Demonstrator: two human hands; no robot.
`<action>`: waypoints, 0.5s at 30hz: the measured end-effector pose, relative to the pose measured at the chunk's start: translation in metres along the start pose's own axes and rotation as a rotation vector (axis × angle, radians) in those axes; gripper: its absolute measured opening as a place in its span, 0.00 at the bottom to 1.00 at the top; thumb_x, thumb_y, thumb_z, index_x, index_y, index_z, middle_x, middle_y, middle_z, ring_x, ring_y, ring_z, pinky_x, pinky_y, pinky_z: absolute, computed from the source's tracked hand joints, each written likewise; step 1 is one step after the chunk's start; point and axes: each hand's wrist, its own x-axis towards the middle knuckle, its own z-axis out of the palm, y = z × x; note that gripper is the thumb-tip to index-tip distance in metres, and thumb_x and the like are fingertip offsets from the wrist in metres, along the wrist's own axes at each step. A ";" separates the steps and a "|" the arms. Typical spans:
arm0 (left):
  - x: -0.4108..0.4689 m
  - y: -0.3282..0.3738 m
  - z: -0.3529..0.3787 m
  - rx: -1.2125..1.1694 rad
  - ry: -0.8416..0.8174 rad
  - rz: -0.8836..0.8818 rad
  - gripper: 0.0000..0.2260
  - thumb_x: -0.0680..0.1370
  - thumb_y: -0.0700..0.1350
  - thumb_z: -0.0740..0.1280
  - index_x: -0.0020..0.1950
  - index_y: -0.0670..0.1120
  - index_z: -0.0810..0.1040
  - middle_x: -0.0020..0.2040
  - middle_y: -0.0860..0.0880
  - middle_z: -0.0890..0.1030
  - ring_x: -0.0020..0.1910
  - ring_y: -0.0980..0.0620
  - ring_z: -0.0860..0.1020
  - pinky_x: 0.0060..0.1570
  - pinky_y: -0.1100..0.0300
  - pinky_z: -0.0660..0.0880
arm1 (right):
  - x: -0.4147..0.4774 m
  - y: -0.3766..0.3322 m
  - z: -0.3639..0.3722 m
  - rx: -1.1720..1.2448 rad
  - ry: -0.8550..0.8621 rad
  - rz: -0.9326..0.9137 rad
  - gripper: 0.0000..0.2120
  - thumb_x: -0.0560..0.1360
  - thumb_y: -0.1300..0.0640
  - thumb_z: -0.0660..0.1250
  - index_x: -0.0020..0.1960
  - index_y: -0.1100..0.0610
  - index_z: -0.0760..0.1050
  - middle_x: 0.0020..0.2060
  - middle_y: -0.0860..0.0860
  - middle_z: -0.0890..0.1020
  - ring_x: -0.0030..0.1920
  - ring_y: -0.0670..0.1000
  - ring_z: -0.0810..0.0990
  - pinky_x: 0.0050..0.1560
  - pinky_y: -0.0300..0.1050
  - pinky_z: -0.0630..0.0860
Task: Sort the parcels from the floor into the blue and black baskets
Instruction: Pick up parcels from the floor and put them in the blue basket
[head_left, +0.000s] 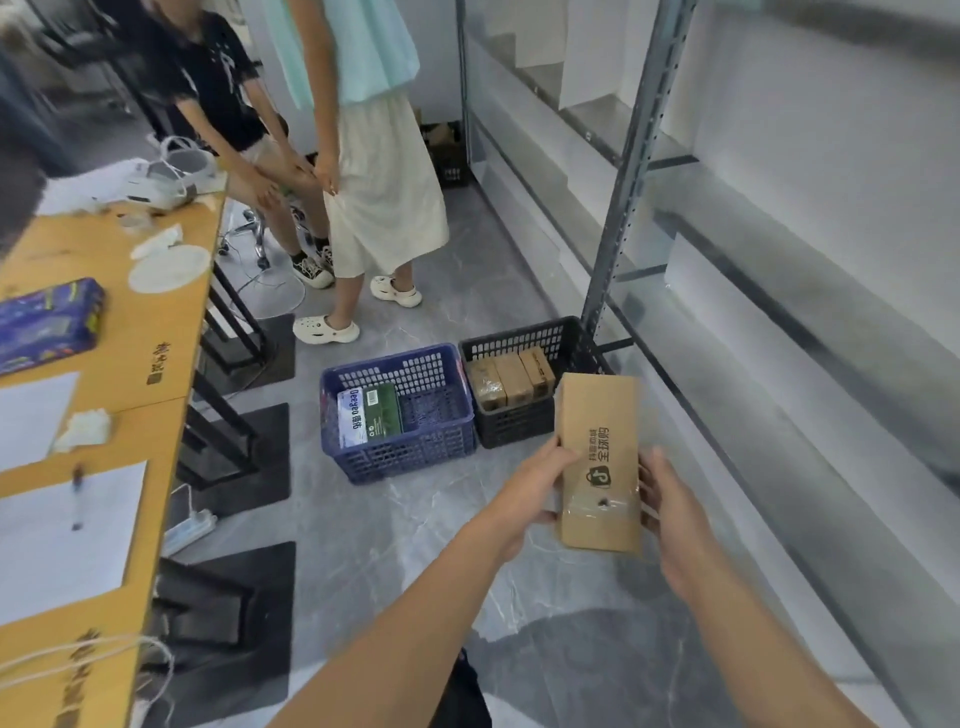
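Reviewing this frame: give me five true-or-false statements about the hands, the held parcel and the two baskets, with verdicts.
1. The left hand and right hand both hold the cardboard parcel. True.
2. The blue basket is empty. False: a green and white box lies in it.
3. The black basket holds brown parcels. True.
4. The black basket stands left of the blue basket. False: it stands to its right.
5. The cardboard parcel lies in the black basket. False: the hands hold it outside it.
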 end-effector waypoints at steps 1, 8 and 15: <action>0.008 0.001 -0.016 -0.011 0.009 0.001 0.13 0.86 0.56 0.58 0.70 0.63 0.73 0.63 0.60 0.80 0.64 0.57 0.75 0.59 0.49 0.73 | 0.010 -0.004 0.016 -0.024 -0.019 0.005 0.17 0.87 0.41 0.52 0.62 0.44 0.77 0.58 0.45 0.82 0.58 0.45 0.79 0.57 0.50 0.73; 0.066 0.022 -0.143 -0.104 0.094 -0.045 0.15 0.86 0.55 0.58 0.72 0.61 0.74 0.64 0.58 0.81 0.64 0.56 0.76 0.58 0.49 0.73 | 0.088 -0.030 0.141 -0.104 -0.085 0.062 0.18 0.87 0.41 0.52 0.61 0.42 0.80 0.58 0.45 0.85 0.61 0.47 0.80 0.54 0.46 0.75; 0.116 0.036 -0.256 -0.192 0.195 -0.104 0.13 0.85 0.55 0.61 0.68 0.56 0.76 0.64 0.54 0.81 0.64 0.53 0.77 0.59 0.48 0.74 | 0.153 -0.054 0.257 -0.146 -0.137 0.128 0.16 0.88 0.43 0.53 0.57 0.44 0.79 0.52 0.42 0.84 0.56 0.44 0.81 0.52 0.44 0.75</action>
